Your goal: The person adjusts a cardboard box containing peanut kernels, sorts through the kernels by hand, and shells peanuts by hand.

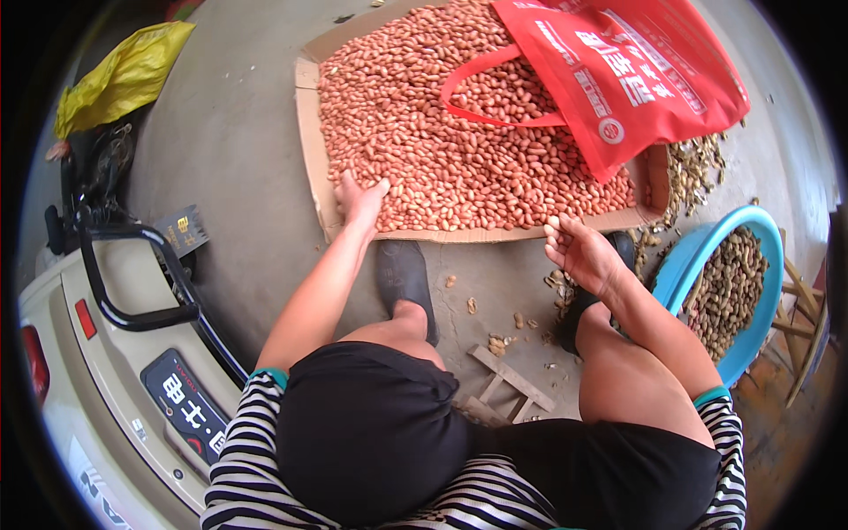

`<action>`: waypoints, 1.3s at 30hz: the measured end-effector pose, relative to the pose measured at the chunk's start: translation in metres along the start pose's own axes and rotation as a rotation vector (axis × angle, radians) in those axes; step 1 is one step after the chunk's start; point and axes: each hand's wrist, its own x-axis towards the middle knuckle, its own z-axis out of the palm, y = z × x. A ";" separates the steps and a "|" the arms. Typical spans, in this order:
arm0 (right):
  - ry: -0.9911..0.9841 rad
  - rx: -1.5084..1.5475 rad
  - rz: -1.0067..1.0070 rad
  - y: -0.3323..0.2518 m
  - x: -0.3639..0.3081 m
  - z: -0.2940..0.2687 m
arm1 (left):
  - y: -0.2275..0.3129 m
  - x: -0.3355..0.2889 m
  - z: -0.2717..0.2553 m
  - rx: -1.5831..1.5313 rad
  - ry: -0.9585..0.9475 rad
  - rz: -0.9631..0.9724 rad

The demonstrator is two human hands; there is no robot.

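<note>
**Hands at the heap of shelled peanuts**

Smooth, pinkish oval peanuts lie heaped on a flat brown cardboard sheet on the concrete floor, its long side running left to right. The left hand presses flat and spread on the heap's near edge, gripping nothing. The right hand hovers just short of the cardboard, fingers loosely curled; whether it holds anything cannot be told.

A red shopping bag lies ahead of you, a blue basin of unshelled peanuts at your right. A yellow bag and a beige scooter sit left, a small wooden stool below.
</note>
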 end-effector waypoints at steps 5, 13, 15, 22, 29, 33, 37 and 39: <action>0.016 -0.034 0.006 0.002 0.001 -0.013 | 0.075 -0.009 0.039 -0.562 -0.199 -0.088; 0.038 -0.036 0.019 -0.002 -0.001 -0.007 | 0.140 -0.072 0.009 -0.219 -0.235 0.293; 0.017 -0.042 0.021 -0.002 0.000 -0.003 | 0.074 -0.023 0.008 0.028 0.072 0.408; 0.007 -0.076 0.035 0.001 0.002 0.002 | 0.025 0.073 -0.024 0.129 -0.101 0.098; 0.038 -0.071 0.030 -0.003 -0.002 -0.003 | 0.128 0.033 -0.038 -0.315 -0.584 0.195; 0.037 -0.070 0.033 -0.002 0.001 0.000 | 0.065 0.070 -0.053 -0.069 -0.335 0.362; 0.024 -0.068 0.032 -0.002 0.001 -0.003 | 0.023 0.058 -0.057 -0.004 -0.390 0.075; 0.018 -0.070 0.039 -0.002 0.002 -0.003 | 0.012 0.045 -0.055 0.004 -0.405 0.019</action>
